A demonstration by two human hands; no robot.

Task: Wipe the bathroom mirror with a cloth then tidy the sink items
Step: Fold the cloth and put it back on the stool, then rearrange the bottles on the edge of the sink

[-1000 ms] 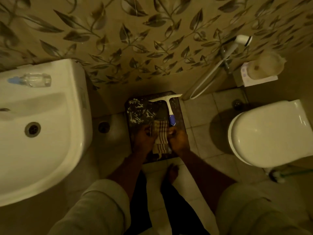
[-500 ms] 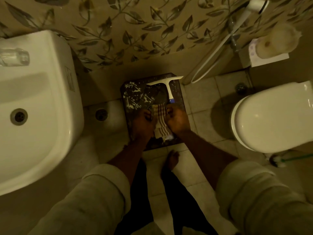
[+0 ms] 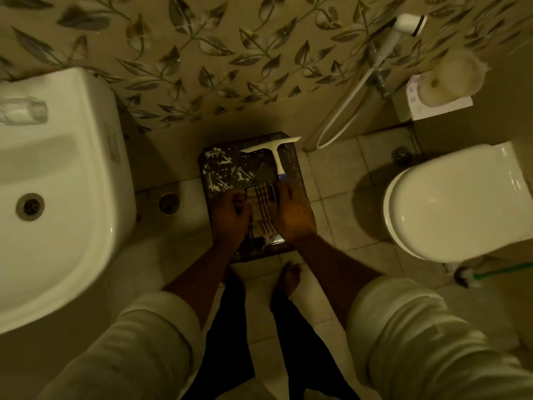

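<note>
A striped cloth (image 3: 262,210) lies bunched on a dark patterned stool (image 3: 222,168) on the floor between the sink and the toilet. My left hand (image 3: 230,215) grips the cloth's left side and my right hand (image 3: 292,216) grips its right side. Something with a shiny edge shows under the cloth; I cannot tell what it is. A white squeegee (image 3: 275,151) with a blue handle end lies on the stool just beyond my right hand. The white sink (image 3: 72,197) is at the left, with a clear bottle (image 3: 23,111) lying on its back ledge.
A closed white toilet (image 3: 455,203) stands at the right, with a toilet brush (image 3: 467,277) on the floor beside it. A bidet sprayer (image 3: 403,27) and hose hang on the leaf-patterned wall. A tissue roll (image 3: 450,79) sits on a box. A floor drain (image 3: 169,203) lies left of the stool.
Both hands have stayed on the cloth over the stool, working it a little. The view has shifted so the sink and bottle sit further left.
</note>
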